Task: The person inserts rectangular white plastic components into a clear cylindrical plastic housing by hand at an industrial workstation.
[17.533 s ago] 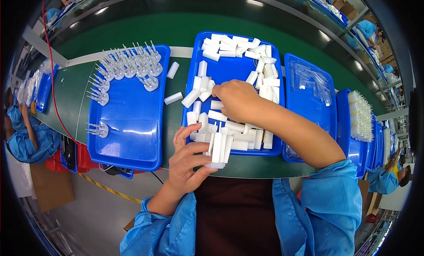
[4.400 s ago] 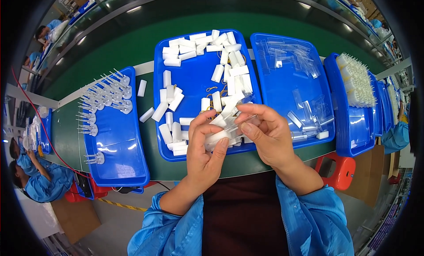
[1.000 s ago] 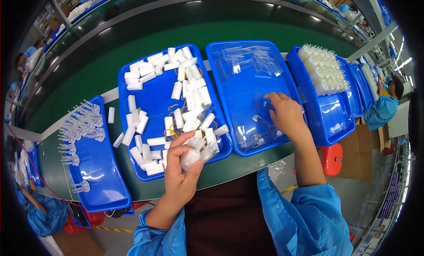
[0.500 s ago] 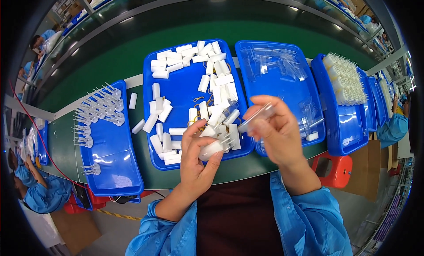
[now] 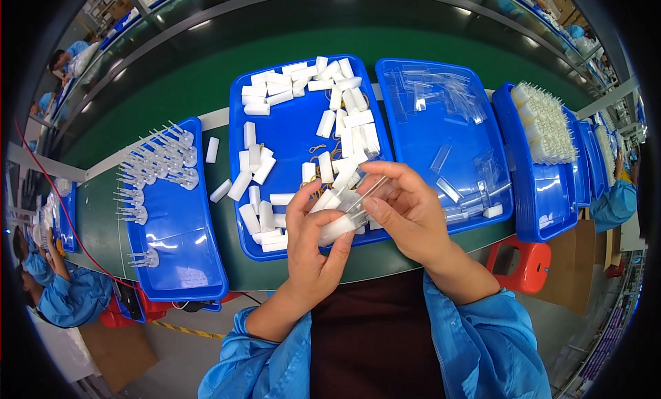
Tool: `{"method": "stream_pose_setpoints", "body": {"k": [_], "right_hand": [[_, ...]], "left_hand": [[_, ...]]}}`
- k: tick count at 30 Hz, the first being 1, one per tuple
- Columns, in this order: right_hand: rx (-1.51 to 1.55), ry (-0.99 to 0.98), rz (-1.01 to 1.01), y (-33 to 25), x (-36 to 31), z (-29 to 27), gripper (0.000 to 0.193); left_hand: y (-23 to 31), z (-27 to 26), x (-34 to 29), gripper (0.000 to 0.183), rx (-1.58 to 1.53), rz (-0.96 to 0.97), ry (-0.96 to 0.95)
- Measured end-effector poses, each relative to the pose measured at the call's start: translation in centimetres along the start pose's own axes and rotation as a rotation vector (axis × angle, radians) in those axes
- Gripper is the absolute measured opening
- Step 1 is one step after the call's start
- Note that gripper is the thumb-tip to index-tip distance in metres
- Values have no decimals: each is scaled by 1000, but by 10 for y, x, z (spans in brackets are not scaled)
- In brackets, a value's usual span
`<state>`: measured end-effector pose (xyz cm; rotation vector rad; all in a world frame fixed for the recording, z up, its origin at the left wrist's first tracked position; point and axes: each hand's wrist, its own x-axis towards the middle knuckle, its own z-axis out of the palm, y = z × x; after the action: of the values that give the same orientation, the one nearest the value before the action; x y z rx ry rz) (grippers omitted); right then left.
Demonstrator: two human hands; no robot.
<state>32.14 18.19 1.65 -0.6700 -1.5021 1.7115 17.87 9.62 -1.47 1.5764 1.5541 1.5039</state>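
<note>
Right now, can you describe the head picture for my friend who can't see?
A person's left hand holds a white piece, and the right hand holds a clear strip close to it. Beyond them, a blue tray holds white blocks; beside it, a left tray holds pronged pieces and a right tray clear plastic pieces.

No readable lettering, numbers or signs: nothing legible on the white blocks (image 5: 325, 123), the clear plastic strips (image 5: 449, 190) or the blue trays (image 5: 289, 132); likewise on the red stool (image 5: 534, 263) and brown cardboard (image 5: 573, 261). Too small and blurred to tell toward the rim.
</note>
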Motion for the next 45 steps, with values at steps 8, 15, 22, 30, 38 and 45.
{"method": "stream_pose_setpoints", "body": {"k": [8, 15, 22, 30, 38, 45], "right_hand": [[-62, 28, -55, 3, 2, 4, 39], [45, 43, 62, 0, 3, 5, 39], [118, 70, 65, 3, 3, 6, 37], [75, 64, 46, 7, 5, 5, 34], [66, 68, 4, 12, 4, 7, 34], [86, 82, 2, 12, 4, 9, 35]], "left_hand": [[1, 0, 1, 23, 12, 26, 6], [-1, 0, 1, 22, 55, 24, 18], [-1, 1, 2, 21, 31, 17, 39], [-2, -1, 3, 19, 71, 6, 69], [-2, 1, 4, 17, 69, -4, 103], [-2, 0, 2, 17, 38, 2, 82]]}}
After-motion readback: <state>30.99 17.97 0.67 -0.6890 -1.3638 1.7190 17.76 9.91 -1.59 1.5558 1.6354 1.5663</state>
